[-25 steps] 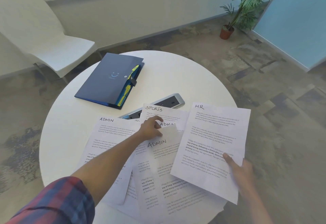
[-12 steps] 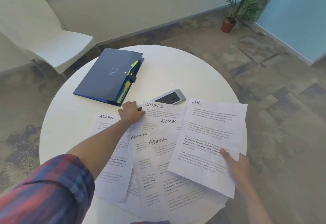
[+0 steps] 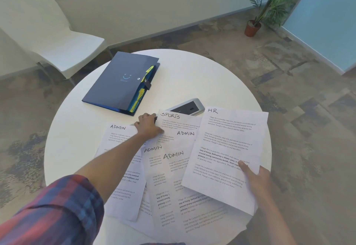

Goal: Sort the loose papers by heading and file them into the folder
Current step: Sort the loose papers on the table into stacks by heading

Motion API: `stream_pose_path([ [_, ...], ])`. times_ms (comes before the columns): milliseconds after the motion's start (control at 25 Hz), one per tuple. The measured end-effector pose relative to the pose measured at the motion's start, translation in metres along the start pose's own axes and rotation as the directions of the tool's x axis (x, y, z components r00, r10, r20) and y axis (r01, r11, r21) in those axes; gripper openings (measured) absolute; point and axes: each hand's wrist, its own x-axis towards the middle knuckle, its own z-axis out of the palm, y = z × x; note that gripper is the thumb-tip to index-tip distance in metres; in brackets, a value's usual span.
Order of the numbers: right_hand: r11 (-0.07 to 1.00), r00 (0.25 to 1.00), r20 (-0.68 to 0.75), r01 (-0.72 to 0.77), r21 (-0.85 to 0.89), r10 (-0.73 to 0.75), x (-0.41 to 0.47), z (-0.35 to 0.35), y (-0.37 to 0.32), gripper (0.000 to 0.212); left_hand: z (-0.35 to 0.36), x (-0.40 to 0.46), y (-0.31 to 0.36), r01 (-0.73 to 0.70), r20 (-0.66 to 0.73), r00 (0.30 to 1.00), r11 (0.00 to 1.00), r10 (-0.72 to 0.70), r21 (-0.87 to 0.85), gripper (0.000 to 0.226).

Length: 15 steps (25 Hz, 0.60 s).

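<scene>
My left hand point(image 3: 148, 127) reaches across the spread of papers on the round white worktop point(image 3: 192, 75), fingers curled onto the top left corner of the SPORTS sheet point(image 3: 179, 123); whether I have it pinched or am only pressing on it, I cannot tell. My right hand point(image 3: 254, 177) holds the HR sheet point(image 3: 227, 148) by its near right edge, thumb on top and the other fingers underneath, with the sheet lying over the others. Four ADMIN sheets overlap below and between: one at the left point(image 3: 119, 148) under my forearm, two in the middle point(image 3: 154, 167) point(image 3: 177, 177), and one point(image 3: 185, 134) tucked between SPORTS and HR. The blue folder point(image 3: 119, 82) lies closed at the far left of the worktop, yellow tabs along its right edge, apart from the papers. A grey power box point(image 3: 189, 107) pokes out from behind the SPORTS sheet.
</scene>
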Motion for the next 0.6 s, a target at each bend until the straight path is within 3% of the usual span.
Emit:
stream_pose_path([
  [160, 1.0, 1.0, -0.006, 0.006, -0.017, -0.006, 0.001, 0.002, -0.001, 0.022, 0.007, -0.004, 0.0, -0.053, -0.072, 0.996, 0.992, 0.044, -0.115, 0.059],
  [360, 1.0, 1.0, 0.003, 0.007, -0.018, -0.007, 0.001, 0.004, -0.002, 0.024, 0.013, -0.024, -0.003, -0.243, -0.226, 0.955, 0.944, 0.193, -0.223, 0.017],
  [600, 0.999, 1.0, 0.003, -0.004, -0.035, 0.004, 0.004, 0.007, -0.002, 0.027, 0.027, -0.049, -0.006, -0.489, -0.171, 0.867, 0.866, 0.469, -0.103, 0.007],
])
